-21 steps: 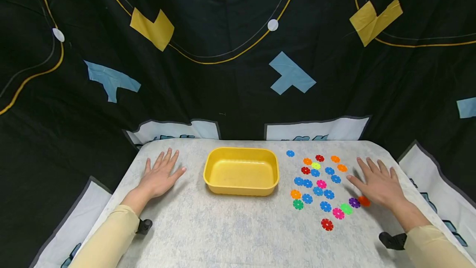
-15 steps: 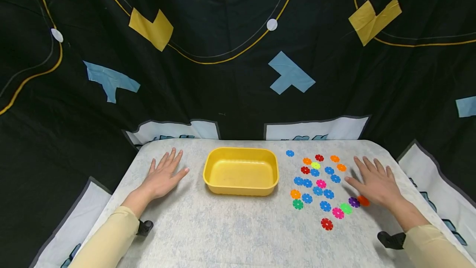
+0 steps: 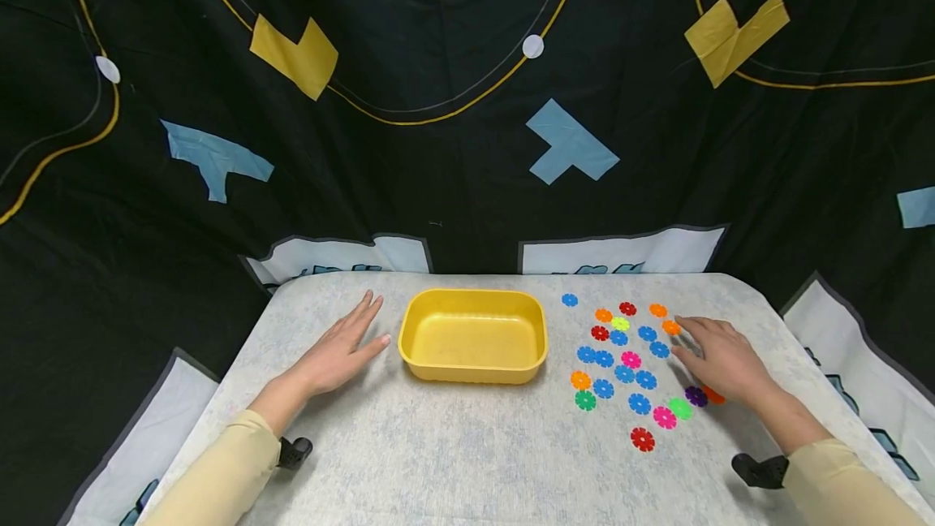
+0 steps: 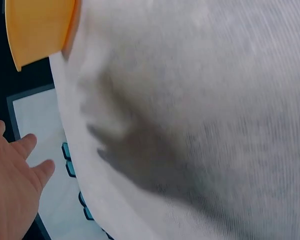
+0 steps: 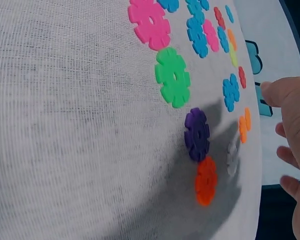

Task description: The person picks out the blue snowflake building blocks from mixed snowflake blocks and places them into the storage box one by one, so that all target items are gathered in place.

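Note:
My left hand (image 3: 339, 354) hovers over the table just left of a yellow plastic basin (image 3: 475, 375), its fingers extended and holding nothing. In the left wrist view the hand (image 4: 12, 180) casts a shadow on the cloth below the basin's corner (image 4: 40, 30). Right of the basin lie several flat notched plastic discs in mixed colours, among them a green disc (image 3: 679, 408) and a pink disc (image 3: 664, 417). My right hand (image 3: 726, 364) is above their right side, fingers slightly bent, fingertips near an orange disc (image 3: 670, 327). A purple disc (image 5: 197, 135) and a pale disc (image 5: 232, 157) show under its shadow.
A pale cloth covers the table (image 3: 453, 461). Behind it hangs a black curtain (image 3: 467, 193) with yellow and blue printed shapes. Small black wrist cameras (image 3: 295, 453) sit at both sleeves. One blue disc (image 3: 570, 299) lies apart near the back edge.
My left hand has moved right, closer to the basin. The right hand has shifted slightly left toward the discs, its fingers now lowered and more bent. The basin and discs stay put.

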Available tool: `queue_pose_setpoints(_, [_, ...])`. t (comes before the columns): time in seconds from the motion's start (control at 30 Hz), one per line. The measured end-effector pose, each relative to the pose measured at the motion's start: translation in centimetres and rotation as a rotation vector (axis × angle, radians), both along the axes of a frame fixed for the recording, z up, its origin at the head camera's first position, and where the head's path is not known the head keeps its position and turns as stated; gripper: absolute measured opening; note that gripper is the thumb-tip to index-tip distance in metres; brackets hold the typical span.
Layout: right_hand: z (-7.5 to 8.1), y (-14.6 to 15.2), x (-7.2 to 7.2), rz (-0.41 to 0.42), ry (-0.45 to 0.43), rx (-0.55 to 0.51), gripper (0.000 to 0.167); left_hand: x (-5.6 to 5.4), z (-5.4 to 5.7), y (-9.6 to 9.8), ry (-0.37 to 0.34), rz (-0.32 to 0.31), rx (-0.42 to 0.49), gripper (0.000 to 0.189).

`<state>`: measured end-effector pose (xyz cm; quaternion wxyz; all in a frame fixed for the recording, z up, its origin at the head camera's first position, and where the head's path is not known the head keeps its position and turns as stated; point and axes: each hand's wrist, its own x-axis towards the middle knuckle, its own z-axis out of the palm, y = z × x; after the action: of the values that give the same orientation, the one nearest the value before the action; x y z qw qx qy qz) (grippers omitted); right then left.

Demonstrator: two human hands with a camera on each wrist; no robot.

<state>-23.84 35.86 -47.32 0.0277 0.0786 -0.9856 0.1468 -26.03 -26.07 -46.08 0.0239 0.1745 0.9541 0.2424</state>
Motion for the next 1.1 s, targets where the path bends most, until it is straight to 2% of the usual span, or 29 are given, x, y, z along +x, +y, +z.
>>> queue_pose_setpoints(0.23, [-0.4, -0.5, 0.0, 0.039, 0.03, -0.006, 0.046, 0.3, 0.1, 1.5, -0.032, -0.046, 0.095, 0.08])
queue_pose_setpoints(0.57, [-1.1, -0.6, -0.2, 0.04, 0.037, 0.013, 0.042, 0.2, 0.1, 3.0, -0.111, -0.065, 0.223, 0.08])
queue_pose_setpoints(0.87, [-1.0, -0.5, -0.5, 0.021, -0.04, -0.039, 0.042, 0.0, -0.6, 3.2, -0.191, -0.059, 0.284, 0.066])
queue_pose_setpoints(1.1, [-0.6, 0.0, -0.9, 0.01, -0.114, -0.106, 0.041, -0.1, -0.8, 3.2, -0.198, -0.048, 0.267, 0.061])
